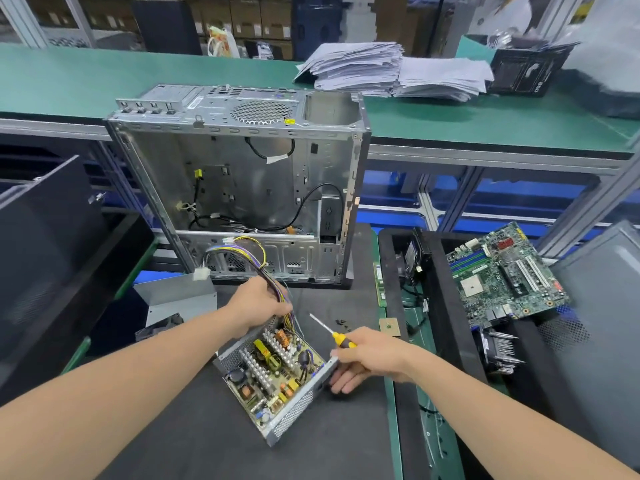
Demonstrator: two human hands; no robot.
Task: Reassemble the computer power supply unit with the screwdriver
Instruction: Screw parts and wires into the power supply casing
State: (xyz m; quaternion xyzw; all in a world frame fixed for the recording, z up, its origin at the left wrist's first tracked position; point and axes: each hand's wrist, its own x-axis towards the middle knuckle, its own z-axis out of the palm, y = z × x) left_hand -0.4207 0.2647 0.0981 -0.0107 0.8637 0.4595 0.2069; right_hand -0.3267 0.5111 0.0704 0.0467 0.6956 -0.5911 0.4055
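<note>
Tilted on the dark-matted desk point(207, 431), near its front edge: open grey metal power supply unit point(277, 382), circuit board exposed. Left grip point(258, 303) curled round the bundle of yellow, purple and black wires point(258, 259) at the unit's far corner. Right grip point(370, 355) wrapped round the yellow-and-black-handled screwdriver point(333, 333), shaft pointing up-left, lower fingers touching the unit's right corner. Just behind, upright: open-sided silver computer case point(242, 188). Near the screwdriver tip, small black screws point(341, 321). Off to the right, green motherboard point(502, 275)
</note>
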